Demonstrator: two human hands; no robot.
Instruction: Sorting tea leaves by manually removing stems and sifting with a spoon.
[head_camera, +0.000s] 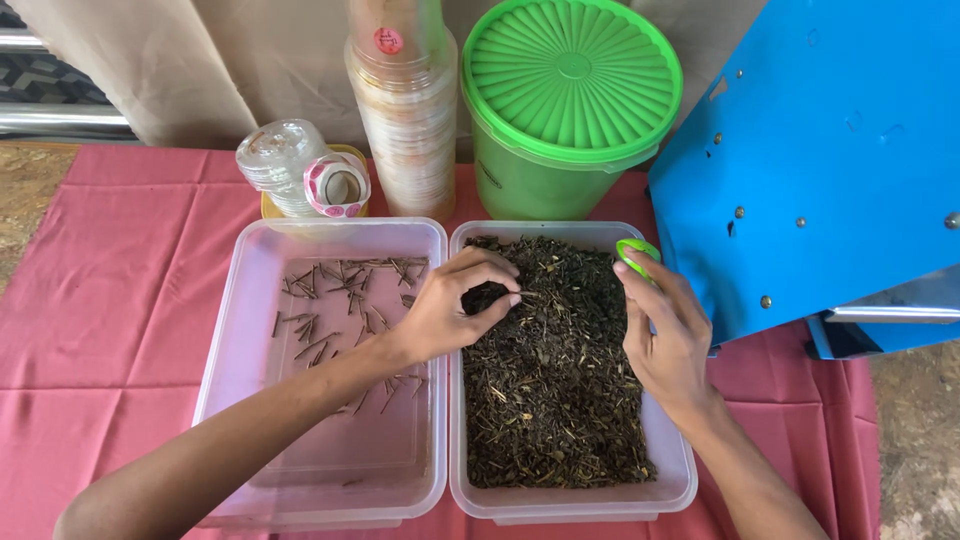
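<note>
Two clear plastic tubs sit side by side on a red cloth. The right tub (672, 478) is filled with dark dried leaf bits (550, 390). The left tub (225, 350) holds scattered thin brown stems (340, 300). My left hand (450, 310) reaches across into the right tub, fingertips pinching a thin stem just above the leaf bits. My right hand (665, 335) rests at the right tub's far right corner, fingers loosely curled, touching a small green ring-shaped object (636, 250) on the rim.
A green lidded bucket (570, 110) stands behind the tubs, next to a tall stack of clear cups (405, 110). A stack of clear lids and a tape roll (335, 187) lie at back left. A blue metal machine (830, 160) stands at the right.
</note>
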